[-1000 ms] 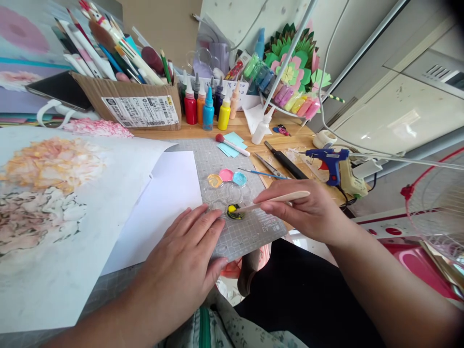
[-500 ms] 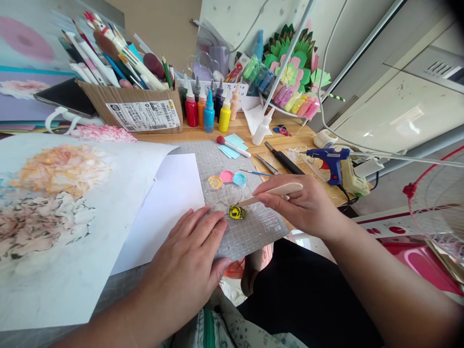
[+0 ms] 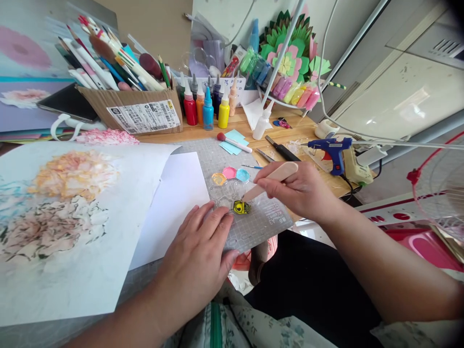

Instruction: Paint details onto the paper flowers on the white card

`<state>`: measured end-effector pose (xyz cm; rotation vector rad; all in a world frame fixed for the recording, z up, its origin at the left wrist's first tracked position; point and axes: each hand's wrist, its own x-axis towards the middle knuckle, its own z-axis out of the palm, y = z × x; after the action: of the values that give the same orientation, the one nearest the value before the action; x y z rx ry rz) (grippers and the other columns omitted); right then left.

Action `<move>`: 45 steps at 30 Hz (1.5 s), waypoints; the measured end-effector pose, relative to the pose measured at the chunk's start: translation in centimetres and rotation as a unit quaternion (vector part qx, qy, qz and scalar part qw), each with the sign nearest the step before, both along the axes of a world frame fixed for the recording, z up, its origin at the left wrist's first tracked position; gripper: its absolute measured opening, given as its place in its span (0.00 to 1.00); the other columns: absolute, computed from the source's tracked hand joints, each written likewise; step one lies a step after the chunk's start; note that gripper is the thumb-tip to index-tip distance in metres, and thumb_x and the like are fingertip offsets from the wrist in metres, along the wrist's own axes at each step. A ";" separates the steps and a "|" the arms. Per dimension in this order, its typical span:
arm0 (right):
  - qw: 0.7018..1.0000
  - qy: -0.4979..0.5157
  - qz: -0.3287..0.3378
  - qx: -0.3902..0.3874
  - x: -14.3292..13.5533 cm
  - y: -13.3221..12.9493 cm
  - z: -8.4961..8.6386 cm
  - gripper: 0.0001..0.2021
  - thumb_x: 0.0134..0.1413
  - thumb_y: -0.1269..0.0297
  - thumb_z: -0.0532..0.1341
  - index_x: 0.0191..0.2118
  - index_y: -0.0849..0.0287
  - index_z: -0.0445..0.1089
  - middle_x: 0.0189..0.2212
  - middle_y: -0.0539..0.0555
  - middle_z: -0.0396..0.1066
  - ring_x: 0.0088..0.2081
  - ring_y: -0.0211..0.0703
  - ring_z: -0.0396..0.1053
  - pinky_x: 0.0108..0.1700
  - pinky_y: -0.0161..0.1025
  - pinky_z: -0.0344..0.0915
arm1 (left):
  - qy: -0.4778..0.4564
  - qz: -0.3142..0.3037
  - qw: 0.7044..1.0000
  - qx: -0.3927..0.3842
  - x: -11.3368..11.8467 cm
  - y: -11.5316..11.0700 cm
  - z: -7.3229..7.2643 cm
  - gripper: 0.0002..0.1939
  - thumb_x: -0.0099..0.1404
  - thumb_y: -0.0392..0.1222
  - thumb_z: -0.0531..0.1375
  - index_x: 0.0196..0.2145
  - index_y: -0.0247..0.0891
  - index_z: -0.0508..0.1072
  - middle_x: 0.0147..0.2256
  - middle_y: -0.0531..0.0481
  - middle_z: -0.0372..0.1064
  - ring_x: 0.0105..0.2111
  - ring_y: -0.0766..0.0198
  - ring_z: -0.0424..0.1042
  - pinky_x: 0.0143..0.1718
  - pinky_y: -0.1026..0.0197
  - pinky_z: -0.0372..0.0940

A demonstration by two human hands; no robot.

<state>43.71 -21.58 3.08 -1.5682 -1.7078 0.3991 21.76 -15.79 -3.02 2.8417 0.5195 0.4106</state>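
My right hand (image 3: pixel 295 191) pinches a wooden craft stick (image 3: pixel 270 181), tilted with its lower end in a well of yellow and black paint (image 3: pixel 241 207). That well belongs to a clear plastic paint palette (image 3: pixel 223 194), whose other wells hold orange paint (image 3: pixel 219 179), pink paint (image 3: pixel 229 172) and light blue paint (image 3: pixel 242 175). My left hand (image 3: pixel 201 249) lies flat with fingers stretched, its fingertips at the palette's near left edge. Under the palette is a grey cutting mat (image 3: pixel 261 229). Just beyond my right hand lies a thin blue paintbrush (image 3: pixel 251 166), partly hidden.
White paper with painted flowers (image 3: pixel 68 270) covers the left side. Behind stand a cardboard box of brushes (image 3: pixel 92 106) and several paint bottles (image 3: pixel 208 113). A makeup-style brush (image 3: pixel 237 145) rests on blue paper squares (image 3: pixel 232 136). At right is a blue glue gun (image 3: pixel 331 152).
The craft stick stands steeper, and its lower end has shifted within the yellow and black paint. My left hand keeps its place beside the palette. The whole view has shifted slightly.
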 end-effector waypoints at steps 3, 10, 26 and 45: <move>1.000 -0.002 0.011 -0.013 -0.1 0.1 0.1 0.07 0.58 0.68 0.59 0.29 0.61 0.71 0.24 0.47 0.70 0.23 0.30 0.65 0.27 0.30 0.61 | 0.000 -0.001 1.000 -0.005 -0.1 0.0 0.0 0.23 0.64 0.43 0.57 0.55 0.32 0.66 0.55 0.42 0.64 0.57 0.46 0.57 0.60 0.38 0.59; 1.000 -0.027 0.012 -0.001 -0.3 0.5 0.2 0.07 0.57 0.69 0.59 0.29 0.62 0.71 0.23 0.47 0.70 0.21 0.29 0.63 0.25 0.30 0.60 | 0.003 0.008 1.000 0.000 -0.3 0.0 -0.2 0.23 0.64 0.43 0.58 0.55 0.34 0.66 0.55 0.44 0.65 0.58 0.47 0.57 0.61 0.38 0.58; 0.998 -0.048 0.008 0.029 -0.5 0.3 0.3 0.08 0.57 0.70 0.58 0.28 0.61 0.70 0.24 0.48 0.71 0.23 0.30 0.64 0.27 0.31 0.60 | 0.000 0.011 1.000 0.015 0.0 0.0 -0.1 0.22 0.64 0.44 0.57 0.54 0.34 0.67 0.54 0.45 0.67 0.56 0.47 0.60 0.60 0.37 0.58; 0.999 0.030 0.018 0.040 0.7 0.4 0.6 0.06 0.55 0.70 0.63 0.28 0.58 0.73 0.26 0.46 0.72 0.25 0.32 0.67 0.29 0.33 0.65 | 0.002 0.005 1.000 0.026 0.0 0.1 -0.2 0.22 0.63 0.44 0.58 0.54 0.35 0.66 0.54 0.45 0.66 0.56 0.47 0.60 0.60 0.39 0.57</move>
<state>44.45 -21.20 3.71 -1.4560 -1.6866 0.3867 21.77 -15.71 -3.26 2.8922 0.5326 0.4262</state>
